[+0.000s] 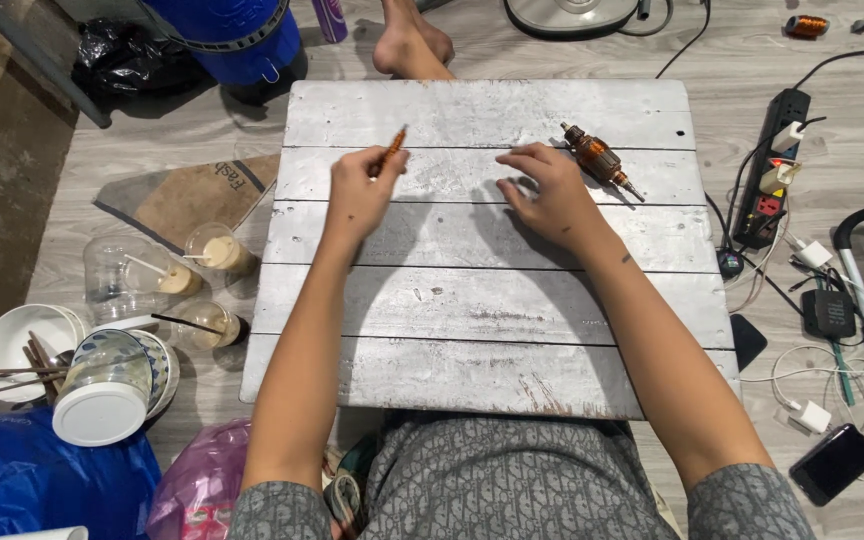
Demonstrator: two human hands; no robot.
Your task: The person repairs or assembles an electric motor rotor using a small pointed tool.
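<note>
On the whitewashed plank board, the left hand pinches an orange-handled tool. The right hand rests spread and empty beside a copper-wound motor armature. Left of the board, plastic cups crowd the grey floor.

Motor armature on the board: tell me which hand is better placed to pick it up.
Right. The right hand rests just beside the motor armature, fingertips nearly touching it. The left hand is farther off and already holds a screwdriver.

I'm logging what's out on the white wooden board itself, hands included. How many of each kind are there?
Motor armature, copper-wound, lying beside the right hand: 1
Thin orange tool, pinched in the left hand: 1
Hands over the white wooden board: 2
Total: 4
</note>
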